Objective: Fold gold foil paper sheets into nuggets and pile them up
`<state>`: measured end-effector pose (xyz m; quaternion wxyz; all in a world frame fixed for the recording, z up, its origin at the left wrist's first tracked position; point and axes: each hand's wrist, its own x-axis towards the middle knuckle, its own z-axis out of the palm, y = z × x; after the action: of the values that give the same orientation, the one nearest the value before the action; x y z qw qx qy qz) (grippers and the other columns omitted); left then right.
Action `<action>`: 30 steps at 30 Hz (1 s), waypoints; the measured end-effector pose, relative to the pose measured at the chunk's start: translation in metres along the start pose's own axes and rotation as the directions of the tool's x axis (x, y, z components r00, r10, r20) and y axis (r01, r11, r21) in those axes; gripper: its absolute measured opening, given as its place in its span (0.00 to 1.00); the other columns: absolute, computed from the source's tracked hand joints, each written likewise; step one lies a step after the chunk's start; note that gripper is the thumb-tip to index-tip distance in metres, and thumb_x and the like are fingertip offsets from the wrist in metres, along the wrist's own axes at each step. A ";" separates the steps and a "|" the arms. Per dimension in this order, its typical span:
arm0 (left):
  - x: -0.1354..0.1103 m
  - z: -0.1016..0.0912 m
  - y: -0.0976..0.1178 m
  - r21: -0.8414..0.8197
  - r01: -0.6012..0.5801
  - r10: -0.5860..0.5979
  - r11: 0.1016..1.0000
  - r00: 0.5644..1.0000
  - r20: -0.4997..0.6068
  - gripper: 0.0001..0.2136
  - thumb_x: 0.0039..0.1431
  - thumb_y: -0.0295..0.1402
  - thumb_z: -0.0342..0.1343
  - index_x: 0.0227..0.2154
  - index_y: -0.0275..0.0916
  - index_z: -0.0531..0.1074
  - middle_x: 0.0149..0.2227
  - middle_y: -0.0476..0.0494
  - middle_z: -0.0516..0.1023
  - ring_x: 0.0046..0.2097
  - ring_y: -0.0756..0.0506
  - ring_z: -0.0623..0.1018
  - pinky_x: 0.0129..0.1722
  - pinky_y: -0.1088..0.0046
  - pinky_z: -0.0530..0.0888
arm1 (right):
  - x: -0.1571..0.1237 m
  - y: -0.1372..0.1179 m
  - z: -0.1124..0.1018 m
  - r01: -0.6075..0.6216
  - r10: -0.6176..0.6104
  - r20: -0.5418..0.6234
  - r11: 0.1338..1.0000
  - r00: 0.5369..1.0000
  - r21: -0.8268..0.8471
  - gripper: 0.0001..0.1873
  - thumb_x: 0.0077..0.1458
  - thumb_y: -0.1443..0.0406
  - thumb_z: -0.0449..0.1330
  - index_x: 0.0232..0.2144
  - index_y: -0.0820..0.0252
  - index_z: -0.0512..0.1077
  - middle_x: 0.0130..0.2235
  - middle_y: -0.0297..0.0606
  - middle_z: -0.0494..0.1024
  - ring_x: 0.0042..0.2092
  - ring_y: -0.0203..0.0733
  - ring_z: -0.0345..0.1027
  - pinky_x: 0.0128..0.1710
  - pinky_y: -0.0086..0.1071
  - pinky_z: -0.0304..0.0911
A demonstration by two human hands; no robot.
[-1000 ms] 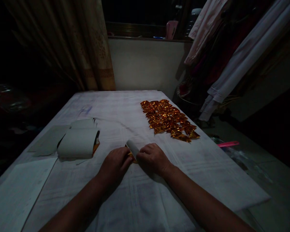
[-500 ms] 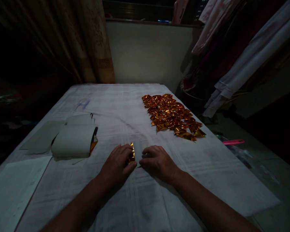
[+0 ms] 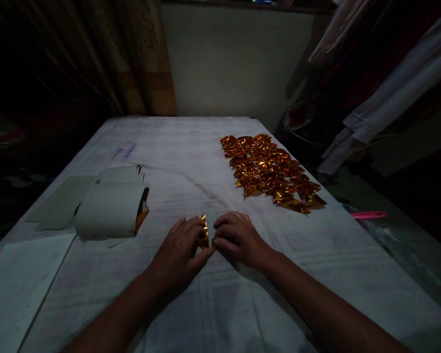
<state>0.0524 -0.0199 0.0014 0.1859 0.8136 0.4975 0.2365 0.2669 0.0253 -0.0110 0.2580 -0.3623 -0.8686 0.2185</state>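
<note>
A small piece of gold foil paper [image 3: 205, 234] lies on the cloth-covered table between my hands, its left edge folded up so the shiny side shows. My left hand [image 3: 182, 245] presses on the folded left part, fingers closed over it and thumb at the near edge. At the near right corner, my right hand [image 3: 238, 238] pinches the paper between thumb and fingers, where a bit of gold shows. Off to the right sit rows of folded gold foil pieces [image 3: 264, 166]. My palms hide part of the paper.
Left of my hands is a curled stack of pale-backed foil sheets [image 3: 108, 211], with flat pale sheets [image 3: 62, 201] behind it. A white board or sheet [image 3: 25, 274] lies at the near left. Clothes hang [image 3: 400, 93] beyond the right edge, above a pink handle [image 3: 369, 214].
My right fingers have come in against the paper's near right corner and lifted it, so gold now shows there. The left hand still holds the folded side. The view has tipped down slightly.
</note>
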 end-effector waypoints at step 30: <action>0.005 0.005 0.006 -0.074 0.050 -0.053 0.996 0.998 -0.036 0.10 0.56 0.31 0.63 0.38 0.42 0.69 0.48 0.43 0.75 0.52 0.40 0.73 0.60 0.51 0.64 | 0.003 -0.007 0.005 -0.053 0.053 -0.003 0.998 0.999 -0.029 0.08 0.54 0.64 0.70 0.32 0.56 0.73 0.44 0.36 0.76 0.48 0.45 0.68 0.49 0.42 0.55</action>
<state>0.0614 -0.0188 0.0013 0.2122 0.7884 0.5129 0.2651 0.2590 0.0220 -0.0103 0.2476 -0.3893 -0.8615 0.2120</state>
